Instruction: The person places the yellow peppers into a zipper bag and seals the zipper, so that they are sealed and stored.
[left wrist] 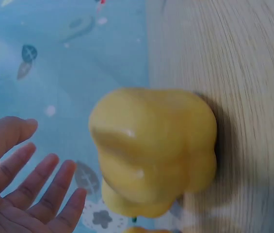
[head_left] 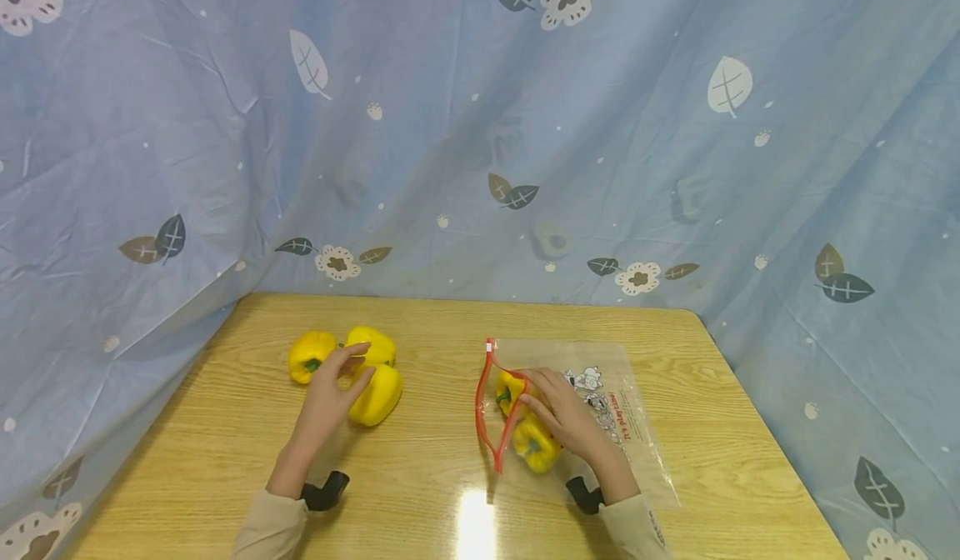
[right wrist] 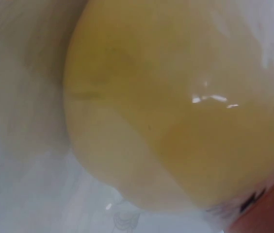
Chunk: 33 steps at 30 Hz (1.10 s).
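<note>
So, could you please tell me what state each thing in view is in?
Zip bag: lying on the table, mouth open.
Two yellow peppers: inside the bag.
Three yellow peppers: loose on the table.
Left hand: fingers spread, holding nothing.
Right hand: pinching the bag's edge.
Blue cloth: hanging, wrinkled.

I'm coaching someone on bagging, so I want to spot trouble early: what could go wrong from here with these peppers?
The three loose peppers sit close together, so the left hand, near them, might nudge one away.

The two bagged peppers lie near the mouth of the bag, so one may roll out if it tilts.

If the right hand slips off the red edge, the opening could sag.
</note>
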Tool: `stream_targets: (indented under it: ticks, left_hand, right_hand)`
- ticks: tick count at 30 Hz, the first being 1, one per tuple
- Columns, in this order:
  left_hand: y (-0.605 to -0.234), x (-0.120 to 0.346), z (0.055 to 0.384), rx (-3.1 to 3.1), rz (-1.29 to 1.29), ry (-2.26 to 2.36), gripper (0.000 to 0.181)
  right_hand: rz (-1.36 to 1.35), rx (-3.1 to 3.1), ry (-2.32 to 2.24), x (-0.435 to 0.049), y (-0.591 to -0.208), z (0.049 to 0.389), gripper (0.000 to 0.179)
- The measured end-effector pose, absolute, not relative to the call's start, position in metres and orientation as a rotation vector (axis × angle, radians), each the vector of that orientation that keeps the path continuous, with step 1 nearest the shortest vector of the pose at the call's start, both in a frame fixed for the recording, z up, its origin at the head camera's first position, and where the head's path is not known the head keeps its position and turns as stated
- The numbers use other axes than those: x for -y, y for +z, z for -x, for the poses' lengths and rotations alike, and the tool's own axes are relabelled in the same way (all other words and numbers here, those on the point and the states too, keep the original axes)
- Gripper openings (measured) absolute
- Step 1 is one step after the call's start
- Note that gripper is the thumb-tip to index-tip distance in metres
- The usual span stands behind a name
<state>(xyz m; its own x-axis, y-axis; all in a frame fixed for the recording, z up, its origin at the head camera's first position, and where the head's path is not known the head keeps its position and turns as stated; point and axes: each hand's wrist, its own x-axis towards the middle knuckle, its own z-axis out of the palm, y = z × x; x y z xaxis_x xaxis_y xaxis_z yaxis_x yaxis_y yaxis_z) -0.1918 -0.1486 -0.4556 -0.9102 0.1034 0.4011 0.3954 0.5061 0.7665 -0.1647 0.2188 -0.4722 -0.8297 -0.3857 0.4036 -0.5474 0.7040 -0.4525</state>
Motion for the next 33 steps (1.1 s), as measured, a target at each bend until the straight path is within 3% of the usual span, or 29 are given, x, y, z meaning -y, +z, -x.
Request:
stream_targets:
  ticks: [21,33]
  left_hand:
    - [-0.474,0.192,0.201,2.293,0.113,-1.209,0.035]
    - [-0.486,0.199,0.208,2.380,-0.084,-1.216,0.053]
  right_hand:
    - [-0.766,2.601,0.812,-0.219,-0.472,0.166,0.033]
    - [-0.761,2.606,0.829,-0.219,-0.473,0.167,0.032]
